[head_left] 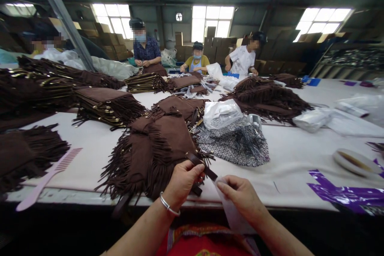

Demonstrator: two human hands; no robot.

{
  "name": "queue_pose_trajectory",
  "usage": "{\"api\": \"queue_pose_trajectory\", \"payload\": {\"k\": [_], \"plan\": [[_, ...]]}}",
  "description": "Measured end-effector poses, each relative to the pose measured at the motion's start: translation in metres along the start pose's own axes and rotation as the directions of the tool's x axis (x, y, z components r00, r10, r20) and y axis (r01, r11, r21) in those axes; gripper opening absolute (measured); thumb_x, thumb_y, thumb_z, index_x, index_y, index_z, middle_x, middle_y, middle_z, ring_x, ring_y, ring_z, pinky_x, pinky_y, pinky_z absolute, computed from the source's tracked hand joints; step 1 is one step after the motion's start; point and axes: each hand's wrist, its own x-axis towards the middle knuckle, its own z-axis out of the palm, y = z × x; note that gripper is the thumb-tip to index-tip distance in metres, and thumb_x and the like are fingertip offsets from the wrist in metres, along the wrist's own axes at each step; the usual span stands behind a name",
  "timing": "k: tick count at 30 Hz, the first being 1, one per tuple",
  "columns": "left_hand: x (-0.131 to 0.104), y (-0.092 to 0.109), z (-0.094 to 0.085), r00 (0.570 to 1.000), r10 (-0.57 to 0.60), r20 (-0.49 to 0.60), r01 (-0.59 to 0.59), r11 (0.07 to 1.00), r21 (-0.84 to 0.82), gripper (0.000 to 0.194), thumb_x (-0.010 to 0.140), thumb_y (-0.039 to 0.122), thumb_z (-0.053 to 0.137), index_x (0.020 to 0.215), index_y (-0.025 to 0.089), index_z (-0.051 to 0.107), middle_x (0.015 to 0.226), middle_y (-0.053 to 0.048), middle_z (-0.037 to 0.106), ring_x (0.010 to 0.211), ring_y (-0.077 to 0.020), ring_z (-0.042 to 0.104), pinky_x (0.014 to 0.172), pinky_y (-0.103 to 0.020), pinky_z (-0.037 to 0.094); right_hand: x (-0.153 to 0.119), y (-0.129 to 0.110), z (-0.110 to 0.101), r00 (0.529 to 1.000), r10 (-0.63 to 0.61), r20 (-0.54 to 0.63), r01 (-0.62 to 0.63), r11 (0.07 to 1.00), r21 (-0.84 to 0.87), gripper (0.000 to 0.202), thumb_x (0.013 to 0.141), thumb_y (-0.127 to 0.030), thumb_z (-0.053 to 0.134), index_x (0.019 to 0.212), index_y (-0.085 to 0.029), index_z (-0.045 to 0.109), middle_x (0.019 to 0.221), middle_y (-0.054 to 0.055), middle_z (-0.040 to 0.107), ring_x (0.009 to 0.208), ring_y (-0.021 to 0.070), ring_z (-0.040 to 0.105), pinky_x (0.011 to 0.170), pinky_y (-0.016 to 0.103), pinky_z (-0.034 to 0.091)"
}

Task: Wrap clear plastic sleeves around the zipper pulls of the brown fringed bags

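Observation:
My left hand (pixel 183 180), with a silver bangle at the wrist, is closed on a dark brown strap (pixel 210 173) at the table's front edge. Just right of it, my right hand (pixel 240 196) pinches a thin whitish sheet (pixel 230 212) at the strap's lower end. The sheet hangs down below the table edge. Beside my left hand lies a brown fringed bag (pixel 174 136) on the white cloth. A black-and-white woven cloth (pixel 234 142) with a clear plastic bag (pixel 223 114) on it is beyond my hands.
A pink comb (pixel 49 180) lies at the left front. Stacks of brown fringed bags (pixel 105 102) stand farther back. At the right are a tape roll (pixel 355 163) and purple plastic (pixel 345 194). Several people work across the table, one in a white shirt (pixel 242 60).

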Motion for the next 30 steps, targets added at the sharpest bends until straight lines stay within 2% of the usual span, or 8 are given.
{"api": "queue_pose_trajectory", "payload": {"k": [6,13,16,19,22,24,27,30], "plan": [[-0.002,-0.002,0.002,1.0,0.018,0.005,-0.019,0.989,0.148,0.031,0.074,0.038,0.071,0.084,0.009,0.071,0.067,-0.005,0.064,0.059,-0.0113,0.053,0.056,-0.023,0.041,-0.002,0.001,0.0,0.998,-0.04,-0.051,0.039,0.999,-0.013,0.025,0.079,-0.04,0.064,0.082,-0.017,0.072,0.071,0.0,0.063,0.068,0.0159,0.053,0.063,0.025,0.04],[-0.004,-0.004,-0.002,1.0,-0.012,0.012,0.009,0.982,0.191,0.028,0.074,0.038,0.07,0.081,0.011,0.071,0.067,-0.004,0.064,0.06,-0.0116,0.053,0.057,-0.023,0.041,-0.006,0.011,0.001,0.988,-0.037,-0.15,0.038,0.999,0.002,0.029,0.076,-0.036,0.069,0.098,-0.017,0.071,0.092,0.006,0.071,0.085,0.0208,0.063,0.078,0.03,0.049],[-0.003,-0.006,-0.004,0.999,-0.025,0.039,0.019,0.991,0.133,0.027,0.075,0.038,0.07,0.081,0.012,0.07,0.066,-0.003,0.062,0.059,-0.0101,0.052,0.056,-0.022,0.04,-0.007,0.015,-0.001,0.966,-0.176,-0.188,0.155,0.98,-0.124,0.027,0.077,-0.032,0.069,0.101,-0.019,0.069,0.09,0.004,0.069,0.081,0.0189,0.062,0.074,0.029,0.049],[-0.003,-0.009,-0.002,0.997,-0.037,0.066,0.03,0.995,0.097,0.027,0.074,0.037,0.072,0.082,0.012,0.07,0.067,-0.002,0.062,0.059,-0.0096,0.052,0.056,-0.021,0.041,-0.007,0.013,-0.003,0.914,-0.362,-0.184,0.316,0.918,-0.239,0.021,0.081,-0.026,0.066,0.1,-0.02,0.066,0.085,0.003,0.066,0.076,0.0167,0.06,0.071,0.028,0.048],[-0.003,-0.011,0.002,0.997,-0.051,0.065,0.045,0.996,0.082,0.027,0.072,0.035,0.075,0.087,0.014,0.071,0.08,-0.005,0.066,0.069,-0.0124,0.057,0.062,-0.022,0.045,-0.008,0.01,-0.004,0.845,-0.514,-0.148,0.458,0.838,-0.297,0.02,0.083,-0.022,0.063,0.103,-0.02,0.063,0.088,0.003,0.064,0.078,0.0165,0.059,0.073,0.028,0.048],[-0.004,-0.011,0.006,0.997,-0.058,0.06,0.057,0.998,0.022,0.03,0.07,0.034,0.077,0.092,0.015,0.071,0.09,-0.007,0.068,0.079,-0.0153,0.06,0.068,-0.024,0.049,-0.009,0.008,-0.004,0.828,-0.552,-0.104,0.502,0.81,-0.303,0.019,0.085,-0.02,0.061,0.104,-0.02,0.062,0.089,0.004,0.063,0.08,0.0165,0.058,0.074,0.029,0.048],[-0.003,-0.012,0.011,0.995,-0.075,0.073,0.08,0.994,-0.07,0.034,0.069,0.033,0.078,0.097,0.015,0.07,0.097,-0.008,0.067,0.087,-0.0187,0.062,0.074,-0.029,0.051,-0.009,0.01,-0.003,0.849,-0.519,-0.1,0.48,0.835,-0.269,0.019,0.085,-0.019,0.061,0.104,-0.021,0.062,0.089,0.003,0.062,0.079,0.0159,0.057,0.073,0.028,0.047],[-0.003,-0.014,0.014,0.991,-0.097,0.092,0.105,0.991,-0.078,0.035,0.068,0.033,0.079,0.096,0.014,0.071,0.097,-0.009,0.068,0.084,-0.0184,0.064,0.074,-0.03,0.052,-0.006,0.019,-0.001,0.893,-0.421,-0.16,0.394,0.902,-0.174,0.026,0.083,-0.02,0.064,0.109,-0.02,0.06,0.092,0.003,0.062,0.079,0.016,0.058,0.072,0.028,0.048]]}}
